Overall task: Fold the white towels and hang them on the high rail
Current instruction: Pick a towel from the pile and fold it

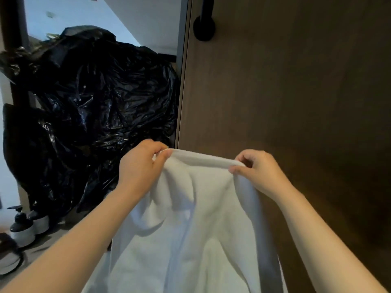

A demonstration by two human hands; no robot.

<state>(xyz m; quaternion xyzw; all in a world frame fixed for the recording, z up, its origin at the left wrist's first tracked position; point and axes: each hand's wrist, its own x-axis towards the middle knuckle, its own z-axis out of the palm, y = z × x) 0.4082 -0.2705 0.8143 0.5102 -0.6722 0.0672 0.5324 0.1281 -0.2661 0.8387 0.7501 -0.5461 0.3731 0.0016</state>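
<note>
Noted far left: black plastic bags, pump bottles below. Grip of left hand pinched on top-left corner of white towel. Held up between both hands, top edge running left to right, long axis hanging straight down. Grip of right hand pinched on top-right corner. Judged equally near. Black bracket, likely the rail's, on wood panel well above the top edge: upward lift required

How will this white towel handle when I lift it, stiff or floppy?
Probably floppy: the white towel sags in folds between the left hand and right hand. Likely light, since finger pinches alone hold it up.
</note>
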